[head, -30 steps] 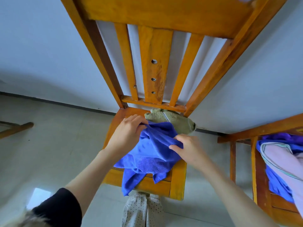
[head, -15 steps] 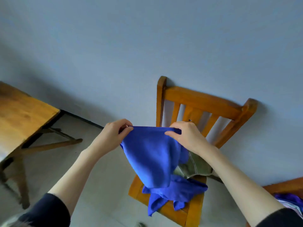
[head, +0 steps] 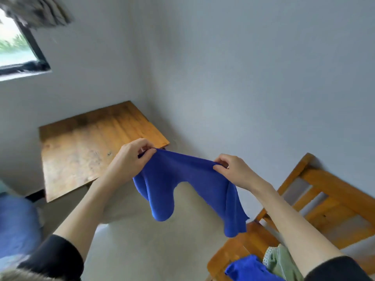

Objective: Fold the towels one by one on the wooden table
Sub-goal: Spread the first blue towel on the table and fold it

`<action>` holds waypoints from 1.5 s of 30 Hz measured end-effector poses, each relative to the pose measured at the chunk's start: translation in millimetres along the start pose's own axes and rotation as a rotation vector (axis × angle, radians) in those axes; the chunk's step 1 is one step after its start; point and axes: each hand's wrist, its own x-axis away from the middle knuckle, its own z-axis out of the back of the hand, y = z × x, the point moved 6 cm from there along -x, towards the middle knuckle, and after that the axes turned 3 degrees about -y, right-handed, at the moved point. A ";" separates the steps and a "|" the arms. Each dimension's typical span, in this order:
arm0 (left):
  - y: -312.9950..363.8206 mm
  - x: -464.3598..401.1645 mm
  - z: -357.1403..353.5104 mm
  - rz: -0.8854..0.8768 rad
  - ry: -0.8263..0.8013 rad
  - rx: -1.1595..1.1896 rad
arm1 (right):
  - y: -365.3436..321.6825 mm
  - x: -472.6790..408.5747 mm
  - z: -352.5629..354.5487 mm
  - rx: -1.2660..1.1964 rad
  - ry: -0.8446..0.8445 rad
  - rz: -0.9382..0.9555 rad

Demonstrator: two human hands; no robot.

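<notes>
Down by the right elbow, a chair [head: 316, 201] holds what's left: a blue cloth [head: 246, 267] bunched beside a green one [head: 281, 260] on the seat, both waiting their turn by the look of it. Up from there, the action. The left hand [head: 133, 157] pinches one top corner of the blue towel [head: 182, 183], the right hand [head: 233, 169] pinches the other, fingers curled tight on the hem. The towel hangs in the air between them, top edge stretched nearly straight, the lower part drooping in two loose lobes over the floor. Holding it by the corners like that lets gravity shake it flat, ready to be laid down square. Beyond the left hand sits the table [head: 81, 142], tucked into the corner of the room, its top showing bare wood. The towel isn't on it yet, it's hanging just short of the near edge. My read: next comes the carry across and the spread, then the first fold. Far back, a window [head: 18, 49] at upper left.
</notes>
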 end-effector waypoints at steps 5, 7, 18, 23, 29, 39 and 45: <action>-98.4 40.7 67.1 0.169 0.033 0.005 | -73.3 -66.9 -75.1 0.115 0.053 0.014; -130.9 52.9 99.4 0.236 0.075 0.011 | -101.2 -92.9 -95.1 0.171 0.146 0.027; -249.9 71.4 200.1 0.443 0.241 -0.105 | -192.2 -214.1 -184.2 0.149 0.129 0.255; -296.7 49.0 205.7 0.502 0.252 -0.113 | -193.0 -268.1 -182.3 0.155 0.256 0.209; -367.7 10.0 200.7 0.710 0.171 -0.142 | -195.7 -354.0 -187.6 0.336 0.168 0.250; -460.1 -58.8 180.0 0.852 0.071 -0.178 | -157.4 -494.3 -221.1 0.345 -0.047 0.128; -519.3 -89.6 184.3 0.926 0.086 -0.294 | -149.3 -570.9 -242.0 0.509 0.027 0.007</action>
